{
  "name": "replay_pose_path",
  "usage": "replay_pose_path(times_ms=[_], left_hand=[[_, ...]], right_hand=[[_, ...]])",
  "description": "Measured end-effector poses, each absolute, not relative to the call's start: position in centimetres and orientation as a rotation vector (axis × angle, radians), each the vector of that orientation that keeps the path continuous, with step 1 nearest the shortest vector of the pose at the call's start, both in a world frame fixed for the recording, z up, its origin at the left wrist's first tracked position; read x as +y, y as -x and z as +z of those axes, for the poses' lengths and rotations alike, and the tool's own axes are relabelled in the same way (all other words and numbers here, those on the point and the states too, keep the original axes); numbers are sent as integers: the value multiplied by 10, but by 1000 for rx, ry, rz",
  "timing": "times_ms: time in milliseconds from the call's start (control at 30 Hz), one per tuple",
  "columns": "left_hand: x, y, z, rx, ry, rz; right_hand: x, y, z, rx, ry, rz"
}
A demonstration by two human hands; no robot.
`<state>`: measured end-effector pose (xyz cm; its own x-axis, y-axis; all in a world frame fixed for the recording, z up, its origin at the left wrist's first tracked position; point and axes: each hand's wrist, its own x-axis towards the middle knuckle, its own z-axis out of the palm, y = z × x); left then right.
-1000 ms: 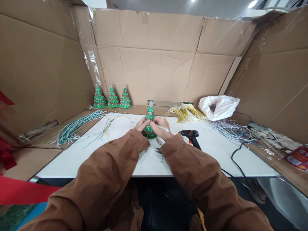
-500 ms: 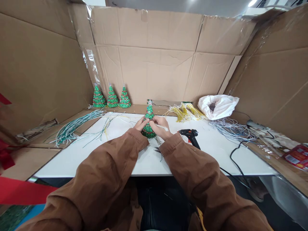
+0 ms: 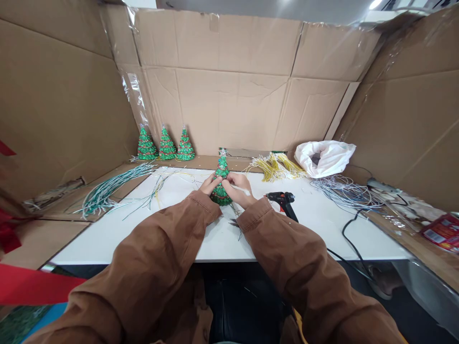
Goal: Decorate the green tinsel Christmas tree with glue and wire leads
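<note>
A small green beaded Christmas tree point(image 3: 221, 167) with red bands and a pale star on top stands upright on the white table point(image 3: 179, 239). My left hand point(image 3: 209, 184) grips it from the left, fingers closed against its side. From the right, my right hand point(image 3: 239, 187) is closed on the same tree, thumb pressed to its front. Whatever lies under the fingertips is hidden. Just below the tree, the tips of dark scissors point(image 3: 233, 222) show by my right cuff, among thin wire ends. A black glue gun point(image 3: 281, 198) lies right of my right hand.
Three similar trees point(image 3: 167, 145) stand at the back left. Green-white strands point(image 3: 111, 188) lie left, yellow strands point(image 3: 274, 167) behind. A white bag point(image 3: 324, 157) and loose pale wires point(image 3: 346, 193) sit at right. A black cable point(image 3: 346, 234) crosses the right edge; cardboard walls point(image 3: 229, 95) enclose the table.
Both hands keep their hold on the tree in nearly the same place. The whole view has shifted very slightly; nothing else visibly differs.
</note>
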<state>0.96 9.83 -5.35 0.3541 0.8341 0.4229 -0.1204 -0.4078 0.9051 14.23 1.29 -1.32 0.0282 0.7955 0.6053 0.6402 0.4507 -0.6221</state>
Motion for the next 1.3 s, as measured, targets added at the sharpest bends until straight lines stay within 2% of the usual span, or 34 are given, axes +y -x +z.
replay_pose_path(times_ms=[1300], left_hand=[[93, -8, -51, 674, -1660, 1231]], right_hand=[[13, -142, -13, -1717, 1236, 122]])
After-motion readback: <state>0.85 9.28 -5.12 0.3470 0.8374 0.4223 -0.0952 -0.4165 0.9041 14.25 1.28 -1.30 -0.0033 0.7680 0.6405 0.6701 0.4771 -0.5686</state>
